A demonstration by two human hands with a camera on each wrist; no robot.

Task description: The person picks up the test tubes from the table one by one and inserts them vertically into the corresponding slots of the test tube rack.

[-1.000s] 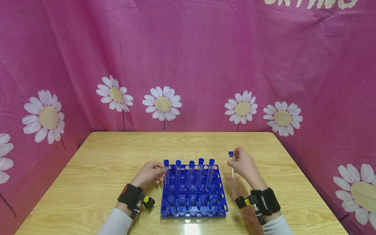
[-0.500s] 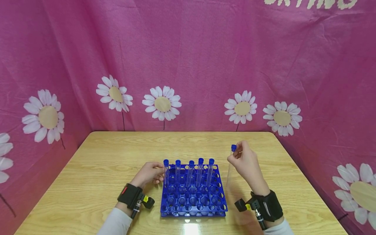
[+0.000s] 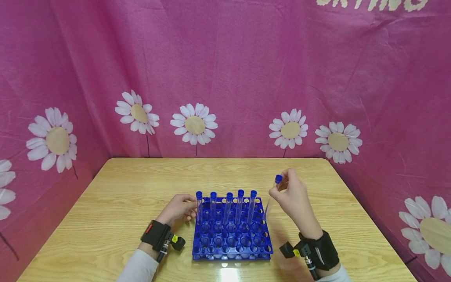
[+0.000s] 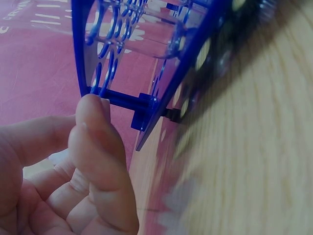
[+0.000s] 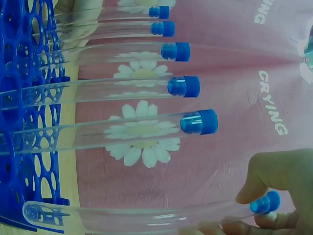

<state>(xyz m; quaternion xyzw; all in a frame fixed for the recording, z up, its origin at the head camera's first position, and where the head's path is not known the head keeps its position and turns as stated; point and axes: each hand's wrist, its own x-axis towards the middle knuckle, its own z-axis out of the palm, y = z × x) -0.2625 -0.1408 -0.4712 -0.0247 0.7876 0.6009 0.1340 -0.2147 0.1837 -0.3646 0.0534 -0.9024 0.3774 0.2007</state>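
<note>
A blue test tube rack (image 3: pixel 232 239) sits on the table with several clear, blue-capped test tubes (image 3: pixel 228 209) standing in a row. At its left side is my left hand (image 3: pixel 179 207), thumb and index finger pinching the edge of the rack's upper plate near a corner (image 4: pixel 93 93). My right hand (image 3: pixel 292 196), beyond the rack's right side, pinches another test tube (image 5: pixel 137 219) just below its blue cap (image 3: pixel 278 178). That tube leans, its rounded bottom overlapping the rack's right edge in the head view. In the right wrist view its bottom is close over the holes.
The wooden table (image 3: pixel 123 188) extends around the rack. A pink curtain (image 3: pixel 239 78) with white flowers hangs behind and on both sides. Black wrist cameras (image 3: pixel 287 249) are strapped to both wrists.
My right hand has lifted the test tube and carried it left, from beside the rack to its right edge, tilting it. The left hand and the rack have stayed in place.
</note>
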